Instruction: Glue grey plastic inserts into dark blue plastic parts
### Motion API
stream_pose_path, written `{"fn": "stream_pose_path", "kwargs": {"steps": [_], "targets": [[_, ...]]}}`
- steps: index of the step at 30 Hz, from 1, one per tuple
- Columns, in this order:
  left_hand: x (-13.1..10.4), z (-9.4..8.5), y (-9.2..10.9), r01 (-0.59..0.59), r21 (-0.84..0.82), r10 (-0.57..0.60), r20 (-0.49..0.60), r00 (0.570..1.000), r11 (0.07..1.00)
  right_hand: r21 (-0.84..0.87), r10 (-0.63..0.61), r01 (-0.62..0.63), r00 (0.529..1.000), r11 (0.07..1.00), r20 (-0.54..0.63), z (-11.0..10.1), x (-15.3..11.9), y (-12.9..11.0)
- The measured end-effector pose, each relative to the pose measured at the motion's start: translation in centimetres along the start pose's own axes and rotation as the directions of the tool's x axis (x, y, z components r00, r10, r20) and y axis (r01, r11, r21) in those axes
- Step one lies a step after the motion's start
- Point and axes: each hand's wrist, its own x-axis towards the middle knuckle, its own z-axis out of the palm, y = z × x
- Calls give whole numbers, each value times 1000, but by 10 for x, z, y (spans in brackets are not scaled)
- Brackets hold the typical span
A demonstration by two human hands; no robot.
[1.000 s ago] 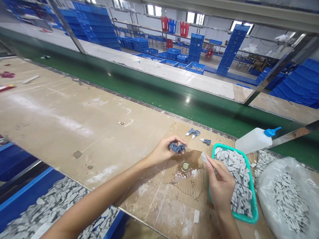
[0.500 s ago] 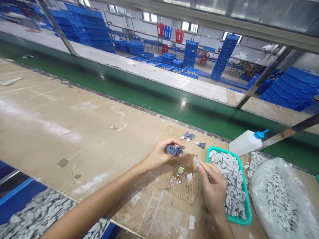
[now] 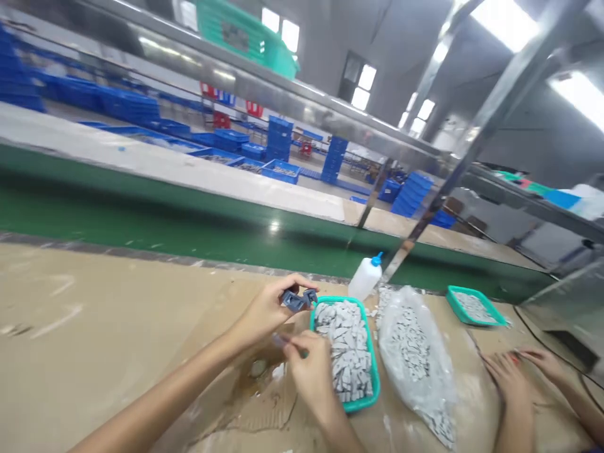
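Note:
My left hand (image 3: 268, 305) is closed around dark grey plastic parts (image 3: 298, 299), apparently two, held just off the left rim of a green basket (image 3: 376, 377). Below it, my right hand (image 3: 309, 365) pinches a small light grey piece (image 3: 279, 340), blurred by motion. Many light grey pieces (image 3: 346, 346) fill the basket. Under my hands lies a wet, torn cardboard patch (image 3: 264, 409) with a small round metal disc (image 3: 258, 368) on it.
A white squeeze bottle (image 3: 364, 280) with a blue cap stands behind the basket. To its right are a clear bag of grey pieces (image 3: 410, 352) and another green basket (image 3: 455, 308). A co-worker's hands (image 3: 514, 371) are at far right. A green conveyor belt (image 3: 212, 233) runs behind.
The view has swung right and up, bringing a co-worker's hands and a second green basket into sight. My right hand with the light grey piece has come nearer my left hand.

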Motion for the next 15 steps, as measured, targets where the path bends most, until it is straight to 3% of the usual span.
{"fn": "stream_pose_path", "kwargs": {"steps": [6,11,15], "targets": [[43,55,11,-28,71,7,278,961,997,53,112,-116,992,992,65,-2,6,-8],[67,104,4,-5,117,-41,390,920,993,68,141,-147,986,987,88,-3,9,0],[81,131,6,1,186,-87,458,885,983,42,150,-155,983,987,103,2,11,7]]}}
